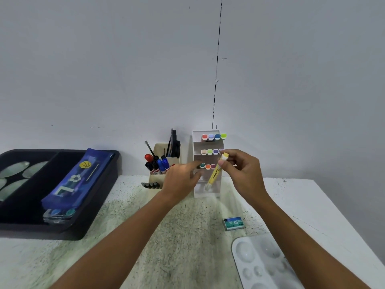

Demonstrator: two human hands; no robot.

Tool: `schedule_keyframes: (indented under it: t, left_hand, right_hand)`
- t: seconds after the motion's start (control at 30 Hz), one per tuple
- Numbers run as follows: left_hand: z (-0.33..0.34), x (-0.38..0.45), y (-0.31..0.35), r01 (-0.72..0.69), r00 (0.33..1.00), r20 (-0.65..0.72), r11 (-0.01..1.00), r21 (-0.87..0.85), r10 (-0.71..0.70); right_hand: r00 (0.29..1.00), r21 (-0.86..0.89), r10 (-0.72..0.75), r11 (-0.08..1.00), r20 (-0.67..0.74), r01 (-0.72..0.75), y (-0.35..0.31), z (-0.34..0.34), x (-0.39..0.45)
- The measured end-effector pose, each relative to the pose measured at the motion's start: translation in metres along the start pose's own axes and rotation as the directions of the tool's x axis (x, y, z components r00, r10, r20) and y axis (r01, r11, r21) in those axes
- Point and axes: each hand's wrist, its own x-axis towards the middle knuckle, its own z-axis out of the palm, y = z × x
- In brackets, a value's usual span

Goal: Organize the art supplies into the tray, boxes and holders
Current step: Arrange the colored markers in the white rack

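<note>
My right hand pinches a yellow marker near its cap, tilted in front of the white tiered marker rack. The rack holds three rows of coloured markers. My left hand hovers just left of the rack with fingers relaxed, holding nothing. A beige pen holder to the left has red, blue and black markers and brushes standing in it. At the far left, the black tray carries a blue pencil case.
A small green staple box lies on the table to the right of centre. A white paint palette sits at the lower right near the table's edge. The wall rises directly behind the holders.
</note>
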Motion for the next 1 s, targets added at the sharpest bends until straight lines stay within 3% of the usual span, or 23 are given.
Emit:
schedule_keyframes:
  t: [0.37, 0.73, 0.83, 1.0]
  left_hand:
    - [-0.008, -0.007, -0.003, -0.091, 0.993, -0.087, 0.979, -0.182, 0.076]
    - [0.007, -0.002, -0.009, 0.002, 0.999, -0.033, 0.984, -0.180, -0.008]
    - [0.000, -0.006, -0.012, -0.054, 0.999, -0.015, 0.987, -0.150, 0.052]
    - [-0.011, -0.016, -0.018, 0.046, 0.990, -0.117, 0.963, -0.265, -0.080]
  right_hand:
    - [0.999, 0.023, -0.007, 1.000, -0.046, 0.008, 0.002, -0.005, 0.002]
    - [1.000, 0.046, -0.020, 0.999, -0.018, 0.021, 0.006, -0.003, -0.001]
    - [0.995, 0.094, -0.093, 0.991, -0.031, 0.095, 0.005, -0.001, -0.002]
    - [0.935, -0.008, -0.344, 0.939, -0.088, 0.345, 0.003, 0.007, -0.005]
